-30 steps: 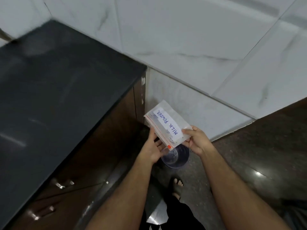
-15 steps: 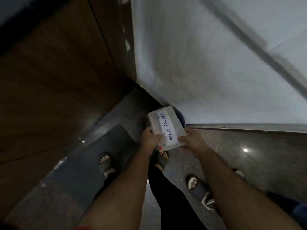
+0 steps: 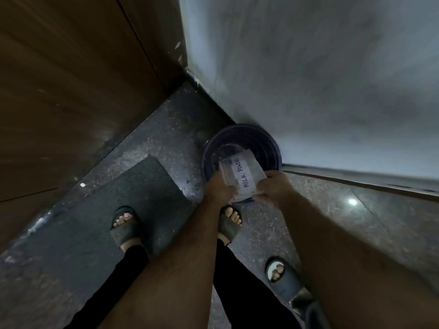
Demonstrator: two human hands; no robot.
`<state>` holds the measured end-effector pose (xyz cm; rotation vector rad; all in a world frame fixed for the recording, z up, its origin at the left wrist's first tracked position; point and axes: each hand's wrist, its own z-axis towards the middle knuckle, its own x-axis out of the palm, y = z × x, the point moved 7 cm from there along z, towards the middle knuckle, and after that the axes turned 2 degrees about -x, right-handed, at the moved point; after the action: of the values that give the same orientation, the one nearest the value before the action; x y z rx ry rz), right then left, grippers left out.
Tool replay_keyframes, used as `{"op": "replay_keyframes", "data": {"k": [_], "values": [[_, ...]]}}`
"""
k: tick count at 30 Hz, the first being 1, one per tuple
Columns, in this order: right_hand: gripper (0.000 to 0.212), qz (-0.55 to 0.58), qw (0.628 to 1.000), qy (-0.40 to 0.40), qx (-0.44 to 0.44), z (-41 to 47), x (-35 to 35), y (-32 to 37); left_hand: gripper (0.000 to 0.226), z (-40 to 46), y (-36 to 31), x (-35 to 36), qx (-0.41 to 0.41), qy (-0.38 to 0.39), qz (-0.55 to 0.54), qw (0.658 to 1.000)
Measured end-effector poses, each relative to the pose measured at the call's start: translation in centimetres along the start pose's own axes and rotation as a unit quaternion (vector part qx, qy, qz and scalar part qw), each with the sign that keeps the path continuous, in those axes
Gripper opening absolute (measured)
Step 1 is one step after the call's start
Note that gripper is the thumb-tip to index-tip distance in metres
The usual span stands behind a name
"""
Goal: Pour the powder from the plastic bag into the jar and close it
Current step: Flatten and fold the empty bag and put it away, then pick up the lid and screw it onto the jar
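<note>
A clear plastic zip bag point(image 3: 245, 170) with a white label reading MILK POWDER is held low over a round dark blue bin point(image 3: 268, 143) that stands on the floor against the wall. My left hand point(image 3: 218, 188) grips the bag's left edge near the zip. My right hand point(image 3: 273, 186) pinches its near right corner. The bag looks flat and nearly see-through. No jar is in view.
A brown wooden cabinet front point(image 3: 71, 91) rises on the left and a pale wall point(image 3: 308, 79) on the right. My sandalled feet point(image 3: 124, 224) stand on a dark mat point(image 3: 118, 186) and speckled floor. Another sandalled foot point(image 3: 276, 271) is at the lower right.
The view has swung down from the black countertop to the floor. Both hands have carried the bag lower, and it is over the blue bin.
</note>
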<state>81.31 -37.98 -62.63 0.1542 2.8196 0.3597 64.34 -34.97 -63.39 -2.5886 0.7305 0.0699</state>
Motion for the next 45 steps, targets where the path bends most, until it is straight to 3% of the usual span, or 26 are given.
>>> {"op": "replay_keyframes", "data": {"k": [5, 9, 14, 19, 23, 30, 36, 40, 45], "values": [[0.044, -0.043, 0.999, -0.019, -0.001, 4.3, 1.0, -0.1, 0.061, 3.0, 0.6, 0.4, 0.008, -0.005, 0.000, 1.000], [0.052, -0.256, 0.960, -0.088, -0.076, 3.4, 0.1, 0.7, 0.052, 2.1, 1.0, 0.2, 0.012, 0.012, 0.043, 0.999], [0.061, -0.352, 0.922, -0.066, -0.149, -3.8, 0.6, 3.7, 0.046, -3.9, -1.4, -2.6, 0.039, 0.005, 0.070, 0.997], [0.056, -0.393, 0.888, -0.046, -0.236, -14.3, 1.9, 9.1, 0.044, -13.6, -6.1, -9.2, 0.102, -0.037, 0.132, 0.985], [0.060, -0.437, 0.831, -0.044, -0.341, -25.0, 4.5, 14.6, 0.052, -23.0, -10.3, -16.4, 0.171, -0.091, 0.163, 0.967], [0.067, -0.497, 0.694, -0.073, -0.516, -44.8, 9.4, 23.3, 0.067, -39.0, -14.6, -28.7, 0.258, -0.220, 0.224, 0.914], [0.069, -0.486, 0.593, -0.118, -0.631, -57.5, 12.7, 28.2, 0.074, -50.2, -15.9, -36.2, 0.345, -0.347, 0.281, 0.825], [0.072, -0.474, 0.542, -0.141, -0.679, -63.8, 16.7, 31.3, 0.077, -55.2, -15.8, -43.0, 0.367, -0.428, 0.307, 0.767], [0.079, -0.493, 0.501, -0.149, -0.696, -69.7, 24.9, 33.1, 0.081, -58.5, -12.7, -52.0, 0.321, -0.474, 0.328, 0.751]]}}
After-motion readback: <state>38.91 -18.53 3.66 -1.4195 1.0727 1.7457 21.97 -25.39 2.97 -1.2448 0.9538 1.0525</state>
